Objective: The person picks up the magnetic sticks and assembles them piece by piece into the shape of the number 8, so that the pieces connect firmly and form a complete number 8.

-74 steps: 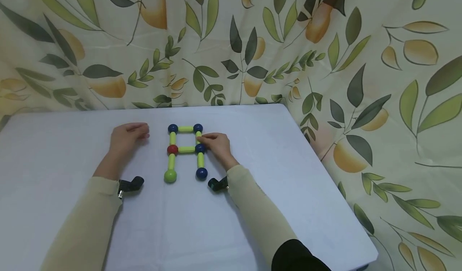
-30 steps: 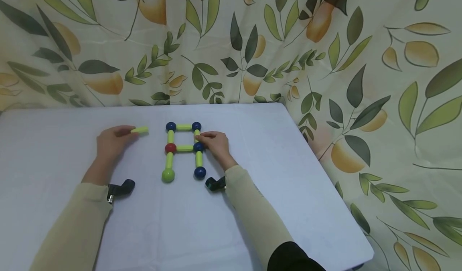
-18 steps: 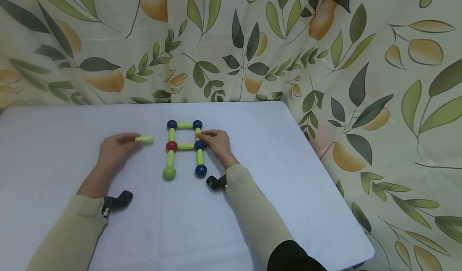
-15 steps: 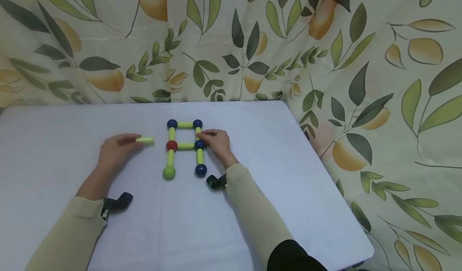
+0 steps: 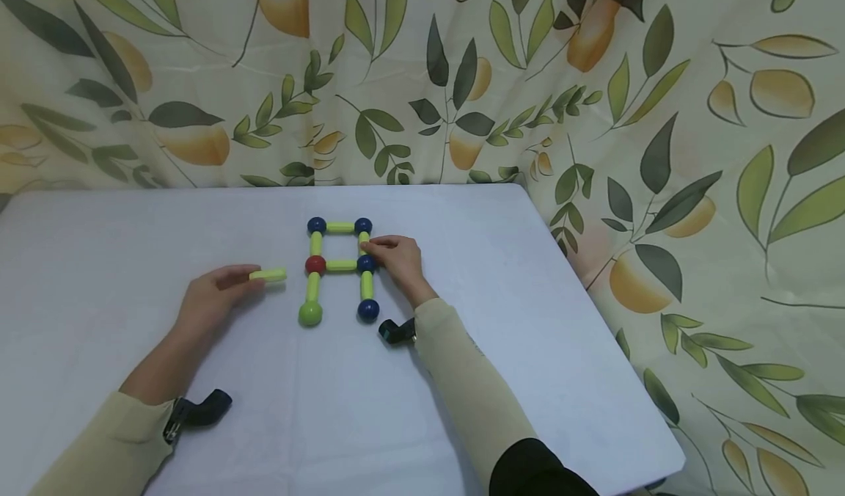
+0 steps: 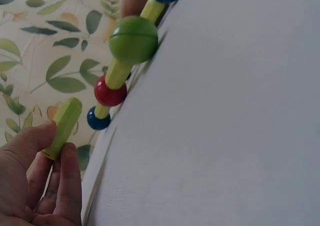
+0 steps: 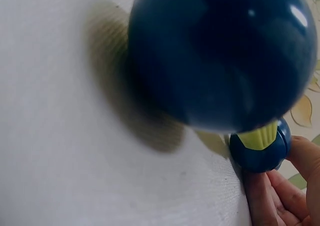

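Yellow-green magnetic rods and coloured balls form a flat figure like a letter A on the table. Its balls include a red ball [image 5: 316, 264] at middle left, a green ball [image 5: 310, 313] at lower left and a blue ball [image 5: 368, 310] at lower right. Left of the red ball, my left hand [image 5: 213, 301] pinches a loose magnetic rod [image 5: 268, 275] between thumb and fingers; in the left wrist view this rod [image 6: 66, 123] points away from the palm. My right hand [image 5: 400, 263] pinches the figure's upper right rod [image 5: 364, 238], just above the middle right blue ball [image 5: 366, 263].
A white-covered table [image 5: 528, 378] lies beneath everything, its right edge slanting toward the viewer. Behind and to the right hangs a leaf-patterned curtain [image 5: 436, 78]. Small black cameras [image 5: 205, 408] sit on both wrists.
The left hand first drew back leftward, bringing its rod into sight, then moved toward the viewer and slightly right with it. The right hand has stayed at the figure, which keeps its shape.
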`<state>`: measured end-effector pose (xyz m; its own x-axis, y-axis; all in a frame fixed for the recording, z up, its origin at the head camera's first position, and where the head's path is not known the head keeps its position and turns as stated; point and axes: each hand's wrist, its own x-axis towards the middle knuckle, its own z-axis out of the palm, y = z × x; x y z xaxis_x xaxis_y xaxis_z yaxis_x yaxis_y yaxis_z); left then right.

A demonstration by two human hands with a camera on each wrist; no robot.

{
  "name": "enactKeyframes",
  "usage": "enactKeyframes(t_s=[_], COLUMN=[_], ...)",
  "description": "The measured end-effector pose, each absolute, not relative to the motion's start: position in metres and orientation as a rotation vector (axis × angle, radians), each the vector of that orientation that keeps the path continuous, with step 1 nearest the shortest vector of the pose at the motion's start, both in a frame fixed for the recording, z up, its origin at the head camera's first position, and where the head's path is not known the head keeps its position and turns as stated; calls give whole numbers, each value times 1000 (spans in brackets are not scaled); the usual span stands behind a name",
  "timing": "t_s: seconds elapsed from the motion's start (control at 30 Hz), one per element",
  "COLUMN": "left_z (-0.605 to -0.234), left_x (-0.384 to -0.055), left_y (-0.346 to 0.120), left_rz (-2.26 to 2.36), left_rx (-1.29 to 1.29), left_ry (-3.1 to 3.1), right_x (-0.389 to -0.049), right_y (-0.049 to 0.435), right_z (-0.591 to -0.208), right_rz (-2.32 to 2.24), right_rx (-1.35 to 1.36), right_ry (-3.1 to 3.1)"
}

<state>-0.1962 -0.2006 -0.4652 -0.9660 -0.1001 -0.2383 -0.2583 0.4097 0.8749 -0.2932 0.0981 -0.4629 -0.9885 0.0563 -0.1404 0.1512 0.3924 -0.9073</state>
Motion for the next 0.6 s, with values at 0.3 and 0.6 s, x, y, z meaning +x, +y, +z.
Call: enactKeyframes(t_s=[0.3,0.6], left_z=[-462,-463], left_x=[-176,-170], left_y=[-189,-178], left_rz=[1643,1711], left_rx=[-351,-323], left_ry=[2429,2357], right_x=[-293,-293], right_y=[98,98], right_z=[-463,-462], right_rz=[-1673,-1696], right_rx=[194,185], right_ry=[2543,2533])
